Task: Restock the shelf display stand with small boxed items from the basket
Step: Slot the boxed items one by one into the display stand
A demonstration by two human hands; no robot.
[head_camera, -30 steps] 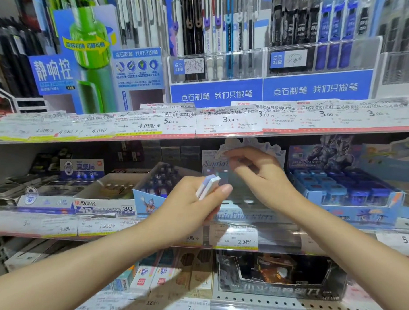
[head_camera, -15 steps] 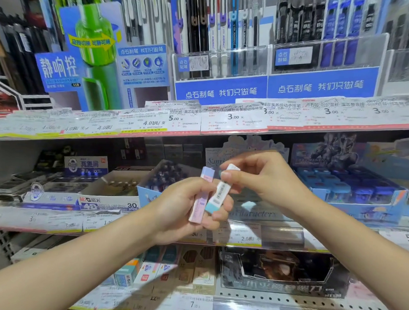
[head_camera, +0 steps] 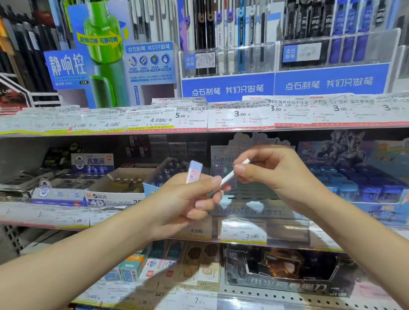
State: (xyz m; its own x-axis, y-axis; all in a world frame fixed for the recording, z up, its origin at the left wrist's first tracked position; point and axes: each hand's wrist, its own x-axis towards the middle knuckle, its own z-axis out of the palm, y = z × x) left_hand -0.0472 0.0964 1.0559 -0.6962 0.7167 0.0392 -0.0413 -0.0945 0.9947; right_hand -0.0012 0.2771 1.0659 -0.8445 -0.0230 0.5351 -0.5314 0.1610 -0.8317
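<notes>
Pink-lilac boxed item [head_camera: 193, 174] upright in left hand [head_camera: 185, 200], fingers curled round it; right hand [head_camera: 274, 173] pinches white boxed item [head_camera: 233, 175] w/ thumb & fingertips, btwn both hands. Behind, prob. blurred, display stand [head_camera: 250, 202] on shelf.

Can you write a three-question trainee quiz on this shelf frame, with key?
1. True or false: the left hand holds a pink and lilac box upright.
2. Which hand pinches the upper end of the white box? A) left B) right C) neither
3. Fill in: the Sanrio display stand sits on the ____ shelf.

Key:
1. True.
2. B: the right hand pinches its upper end, while its lower end is still at the left hand's fingers.
3. Middle.
</notes>
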